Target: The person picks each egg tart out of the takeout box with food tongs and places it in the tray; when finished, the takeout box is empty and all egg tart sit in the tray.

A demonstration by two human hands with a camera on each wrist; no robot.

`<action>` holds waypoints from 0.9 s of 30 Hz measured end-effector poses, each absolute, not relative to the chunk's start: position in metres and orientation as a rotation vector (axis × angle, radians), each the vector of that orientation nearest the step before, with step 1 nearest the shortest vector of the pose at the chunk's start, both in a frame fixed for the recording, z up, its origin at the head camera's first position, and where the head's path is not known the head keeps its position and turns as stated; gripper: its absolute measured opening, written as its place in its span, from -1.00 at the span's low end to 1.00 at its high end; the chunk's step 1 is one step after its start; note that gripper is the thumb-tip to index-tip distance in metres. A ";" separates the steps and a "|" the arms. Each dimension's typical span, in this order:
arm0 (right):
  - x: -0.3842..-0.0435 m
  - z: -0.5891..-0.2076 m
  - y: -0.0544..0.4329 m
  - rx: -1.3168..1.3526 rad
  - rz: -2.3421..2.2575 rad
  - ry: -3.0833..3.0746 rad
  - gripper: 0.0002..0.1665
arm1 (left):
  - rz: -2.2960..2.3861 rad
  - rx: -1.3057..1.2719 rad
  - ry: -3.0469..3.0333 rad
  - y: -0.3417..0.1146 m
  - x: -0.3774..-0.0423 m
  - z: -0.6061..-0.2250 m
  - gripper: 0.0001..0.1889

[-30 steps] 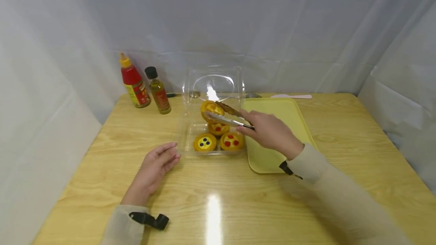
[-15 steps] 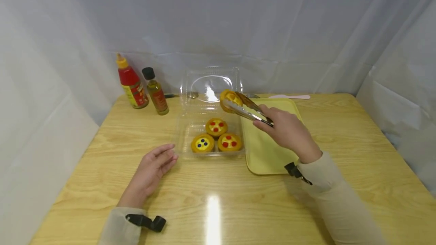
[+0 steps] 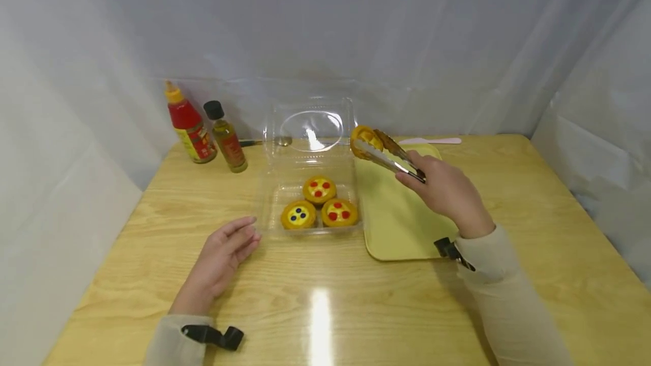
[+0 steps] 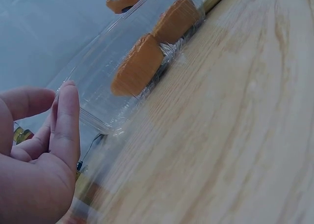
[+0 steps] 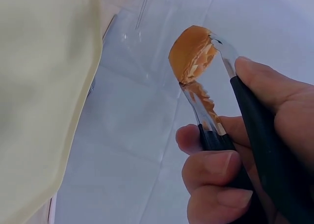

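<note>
My right hand grips black-handled metal tongs. Between the tong tips is an egg tart, tilted on its side and raised over the far left part of the yellow tray. Left of the tray stands a clear plastic clamshell container with its lid up. It holds one tart with blue dots and two with red dots, one in front and one behind. My left hand pinches the container's near left rim between thumb and fingers.
A red sauce bottle with a yellow cap and a black-capped oil bottle stand at the back left. Behind the container lies a spoon. A pale pink knife lies behind the tray. White sheeting encloses the table.
My right hand has lifted the tart in the tongs out of the container and carried it right and back, to above the tray. My left hand stays at the container's rim.
</note>
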State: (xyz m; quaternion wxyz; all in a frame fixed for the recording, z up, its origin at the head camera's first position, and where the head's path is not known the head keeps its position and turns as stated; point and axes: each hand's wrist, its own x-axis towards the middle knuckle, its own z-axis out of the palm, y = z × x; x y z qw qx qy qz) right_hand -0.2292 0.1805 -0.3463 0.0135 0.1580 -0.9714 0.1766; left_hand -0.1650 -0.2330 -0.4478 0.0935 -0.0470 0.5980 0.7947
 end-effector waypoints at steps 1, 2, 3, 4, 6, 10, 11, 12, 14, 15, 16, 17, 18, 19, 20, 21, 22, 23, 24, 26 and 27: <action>-0.230 -0.346 0.182 0.494 0.544 -3.021 -0.33 | 2.367 -0.136 1.769 -0.234 -0.165 -0.447 -0.55; -0.231 -0.346 0.183 0.496 0.537 -3.013 -0.37 | 2.373 -0.131 1.766 -0.235 -0.165 -0.447 -0.56; -0.232 -0.346 0.183 0.502 0.532 -3.002 -0.41 | 2.378 -0.123 1.763 -0.235 -0.164 -0.446 -0.57; -0.233 -0.346 0.184 0.506 0.526 -2.992 -0.44 | 2.383 -0.120 1.761 -0.237 -0.164 -0.446 -0.58; -0.236 -0.347 0.184 0.510 0.521 -2.980 -0.50 | 2.380 -0.115 1.765 -0.239 -0.163 -0.445 -0.57; -0.243 -0.352 0.183 0.498 0.486 -3.002 -0.53 | 2.371 -0.110 1.778 -0.245 -0.162 -0.445 -0.54; -0.245 -0.354 0.182 0.491 0.475 -3.017 -0.54 | 2.374 -0.106 1.775 -0.246 -0.162 -0.446 -0.53; -0.246 -0.356 0.182 0.486 0.463 -3.034 -0.54 | 2.378 -0.099 1.772 -0.247 -0.163 -0.446 -0.55; -0.250 -0.360 0.182 0.469 0.437 -3.069 -0.51 | 2.391 -0.088 1.759 -0.247 -0.163 -0.447 -0.57; -0.251 -0.361 0.182 0.456 0.426 -3.089 -0.49 | 2.396 -0.086 1.752 -0.247 -0.164 -0.448 -0.58; -0.252 -0.363 0.182 0.441 0.417 -3.110 -0.46 | 2.396 -0.084 1.751 -0.247 -0.164 -0.449 -0.58; -0.253 -0.364 0.183 0.426 0.410 -3.126 -0.42 | 2.396 -0.087 1.748 -0.247 -0.164 -0.449 -0.59; -0.254 -0.366 0.183 0.413 0.400 -3.139 -0.39 | 2.391 -0.088 1.754 -0.246 -0.164 -0.450 -0.58; -0.254 -0.367 0.184 0.395 0.391 -3.153 -0.35 | 2.386 -0.092 1.756 -0.245 -0.164 -0.450 -0.56; -0.254 -0.368 0.184 0.377 0.383 -3.168 -0.32 | 2.379 -0.095 1.760 -0.245 -0.165 -0.450 -0.55; -0.254 -0.369 0.185 0.362 0.373 -3.179 -0.31 | 2.374 -0.097 1.761 -0.244 -0.165 -0.451 -0.54; -0.254 -0.371 0.185 0.349 0.366 -3.188 -0.29 | 2.370 -0.097 1.764 -0.243 -0.165 -0.451 -0.52; -0.254 -0.372 0.186 0.338 0.348 -3.195 -0.27 | 2.368 -0.096 1.763 -0.242 -0.165 -0.451 -0.52; -0.253 -0.373 0.186 0.326 0.327 -3.202 -0.26 | 2.365 -0.091 1.764 -0.241 -0.166 -0.451 -0.52; -0.253 -0.374 0.186 0.300 0.294 -3.214 -0.24 | 2.361 -0.086 1.761 -0.239 -0.166 -0.452 -0.51; -0.253 -0.375 0.185 0.293 0.280 -3.219 -0.23 | 2.358 -0.084 1.762 -0.238 -0.167 -0.452 -0.50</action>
